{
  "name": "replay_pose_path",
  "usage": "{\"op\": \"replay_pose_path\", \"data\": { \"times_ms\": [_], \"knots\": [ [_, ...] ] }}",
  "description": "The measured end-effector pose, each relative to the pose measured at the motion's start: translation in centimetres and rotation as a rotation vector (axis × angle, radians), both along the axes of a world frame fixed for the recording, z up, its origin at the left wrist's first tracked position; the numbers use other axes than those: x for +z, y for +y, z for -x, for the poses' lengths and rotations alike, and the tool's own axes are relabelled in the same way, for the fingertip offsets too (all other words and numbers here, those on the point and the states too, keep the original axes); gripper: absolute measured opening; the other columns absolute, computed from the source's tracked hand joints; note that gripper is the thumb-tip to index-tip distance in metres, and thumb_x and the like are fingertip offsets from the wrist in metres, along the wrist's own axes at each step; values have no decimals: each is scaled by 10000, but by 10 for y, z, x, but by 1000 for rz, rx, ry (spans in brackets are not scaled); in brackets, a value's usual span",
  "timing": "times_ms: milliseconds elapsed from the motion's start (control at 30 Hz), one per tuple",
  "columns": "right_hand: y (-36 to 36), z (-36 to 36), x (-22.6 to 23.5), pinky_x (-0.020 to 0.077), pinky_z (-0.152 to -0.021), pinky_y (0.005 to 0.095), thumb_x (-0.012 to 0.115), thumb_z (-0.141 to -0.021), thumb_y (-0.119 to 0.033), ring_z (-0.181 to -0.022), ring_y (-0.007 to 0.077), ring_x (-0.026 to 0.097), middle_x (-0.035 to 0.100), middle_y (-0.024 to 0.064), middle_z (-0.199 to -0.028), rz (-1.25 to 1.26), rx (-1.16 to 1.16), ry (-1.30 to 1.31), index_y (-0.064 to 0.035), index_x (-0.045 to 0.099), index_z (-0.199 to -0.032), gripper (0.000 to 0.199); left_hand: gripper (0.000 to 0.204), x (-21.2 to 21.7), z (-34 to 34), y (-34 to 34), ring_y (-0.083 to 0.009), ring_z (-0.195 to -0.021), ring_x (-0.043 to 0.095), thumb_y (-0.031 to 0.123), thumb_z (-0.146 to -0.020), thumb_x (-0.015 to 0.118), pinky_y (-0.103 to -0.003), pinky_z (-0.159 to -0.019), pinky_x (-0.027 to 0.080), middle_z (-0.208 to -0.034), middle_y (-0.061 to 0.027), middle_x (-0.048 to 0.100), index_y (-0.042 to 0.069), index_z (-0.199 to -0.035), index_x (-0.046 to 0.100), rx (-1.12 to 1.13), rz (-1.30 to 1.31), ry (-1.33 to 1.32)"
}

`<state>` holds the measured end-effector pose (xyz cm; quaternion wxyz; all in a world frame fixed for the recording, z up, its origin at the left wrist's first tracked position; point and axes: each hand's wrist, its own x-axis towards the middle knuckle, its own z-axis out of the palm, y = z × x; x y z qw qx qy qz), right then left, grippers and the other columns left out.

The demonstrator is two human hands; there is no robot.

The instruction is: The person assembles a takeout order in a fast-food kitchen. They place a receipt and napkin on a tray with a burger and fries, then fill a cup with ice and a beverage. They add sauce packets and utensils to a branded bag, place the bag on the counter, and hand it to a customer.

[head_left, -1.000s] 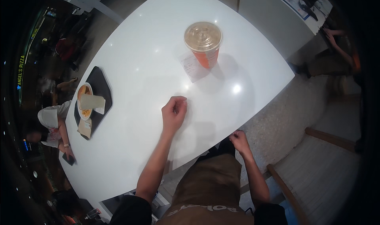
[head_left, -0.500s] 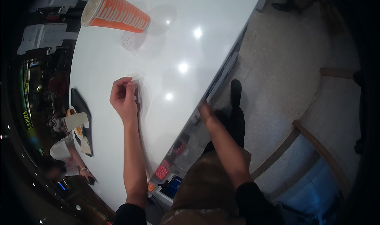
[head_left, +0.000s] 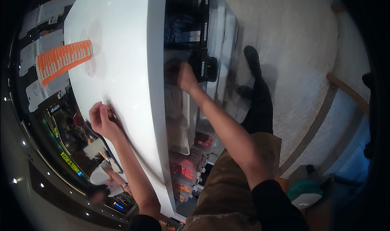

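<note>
My left hand point(head_left: 104, 120) rests at the white counter top point(head_left: 122, 40), its fingers curled and thumb pressed against them. Whatever they may hold is too small or hidden to make out. Below the counter's edge, my right hand point(head_left: 185, 77) reaches into an open shelf, next to a black bin point(head_left: 199, 60); its fingers are lost in the dark. An orange and white striped paper cup point(head_left: 65, 60) stands on the counter beyond my left hand.
Under the counter are more black bins point(head_left: 189, 11) and clear tubs with red packets point(head_left: 187, 170). Across the counter a person point(head_left: 103, 176) stands near a tray. A green-lidded bin point(head_left: 304, 190) stands on the floor at lower right, near a curved wooden rail point(head_left: 345, 88).
My view has tilted, showing the shelf under the counter. My right hand has gone from the counter's edge into the shelf among the bins. My left hand stays curled at the counter.
</note>
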<state>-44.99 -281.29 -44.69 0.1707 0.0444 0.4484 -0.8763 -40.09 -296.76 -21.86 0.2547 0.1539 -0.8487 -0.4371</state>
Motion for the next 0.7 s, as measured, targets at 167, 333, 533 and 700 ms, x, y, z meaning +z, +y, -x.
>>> {"op": "replay_pose_path", "data": {
  "times_ms": [167,333,533,700],
  "knots": [
    [10,3,4,547,-810,312,722,-834,-54,-874,169,703,743,102,-915,-200,9,83,-26,732,-922,92,72,-1,0,-5,-73,-662,491,14,-935,623,-206,-593,378,-797,-9,611,16,-1003,648,-31,14,9],
    [13,1,12,542,-776,316,726,-814,-56,-841,179,703,736,108,-887,-200,-32,-22,-22,719,-922,113,72,-1,1,0,-72,-657,487,18,-931,631,-205,-592,379,-786,-10,604,9,-1000,650,35,39,6],
    [77,-30,34,513,-637,313,684,-781,17,-705,187,678,663,109,-745,-414,-219,-28,-10,561,-893,168,65,0,-1,16,-49,-658,485,0,-926,617,-186,-584,395,-754,13,574,5,-980,653,88,35,5],
    [214,-30,143,513,-613,378,532,-836,83,-707,305,648,547,113,-839,-872,5,500,-21,568,-863,114,79,1,-4,32,-30,-655,486,-17,-918,604,-188,-574,382,-783,29,607,7,-961,666,54,37,-68]
  ]
}}
